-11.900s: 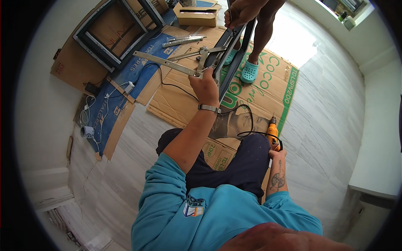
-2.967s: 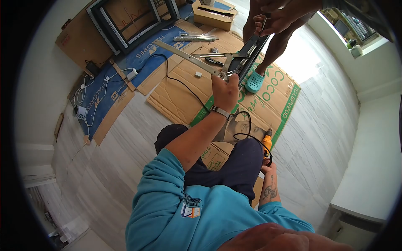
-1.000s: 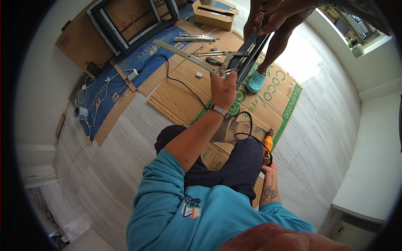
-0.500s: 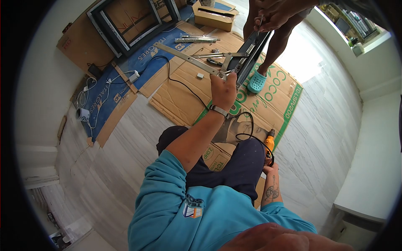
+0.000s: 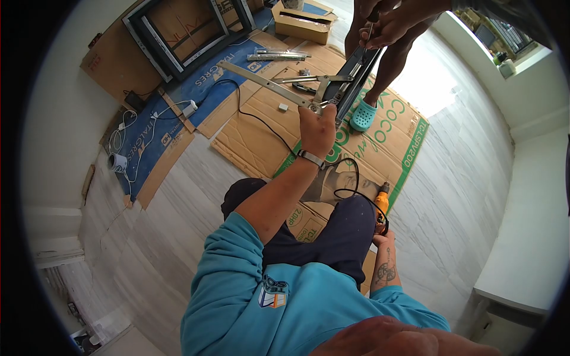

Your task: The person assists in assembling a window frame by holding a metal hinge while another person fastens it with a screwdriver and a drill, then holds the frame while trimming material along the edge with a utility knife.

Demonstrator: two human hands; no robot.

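Note:
My left hand (image 5: 319, 129) grips the near end of a metal hinge (image 5: 265, 82), whose long arm reaches out to the upper left. The hinge lies against a dark frame (image 5: 354, 87) standing at a slant. In my right hand (image 5: 382, 235), beside my knee, is the handle of an orange drill (image 5: 382, 200), its bit pointing away from me. A co-worker's hands (image 5: 389, 26) hold a screwdriver (image 5: 371, 28) at the frame's upper end. A black cable (image 5: 354, 178) loops beside the drill.
Printed cardboard (image 5: 252, 133) covers the floor under the work. Another dark frame (image 5: 172, 68) leans at the upper left, near an open box (image 5: 303, 26) and wrapped metal strips (image 5: 278, 54). The co-worker's teal clog (image 5: 363, 116) rests beside the slanted frame. White cables (image 5: 122, 133) lie at left.
Since the earliest frame, the slanted frame, hinge and my left hand have shifted right in view. The co-worker's hands are now on a screwdriver at the frame. My right hand still holds the drill.

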